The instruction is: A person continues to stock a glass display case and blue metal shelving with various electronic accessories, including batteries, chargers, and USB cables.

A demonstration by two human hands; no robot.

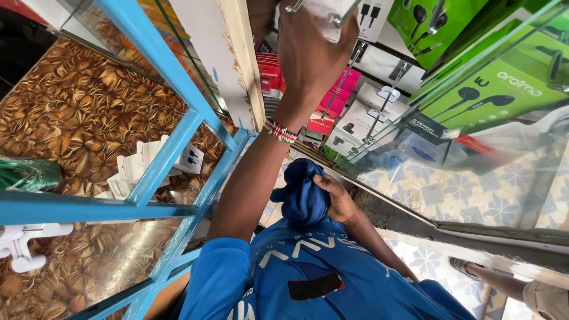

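Blue cloth (302, 192) sat bunched in the right hand (338, 198), grip closed round it at chest height, while the left hand (311, 56), raised, pinched a white packet (329, 15) on its hook; freeing it looked to need a careful outward slide.

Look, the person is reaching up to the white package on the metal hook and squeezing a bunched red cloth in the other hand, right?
Not quite. The bunched cloth is dark blue, not red, as the head view shows. The right hand grips it against the chest, while the left hand reaches up to the white package on the metal hook.
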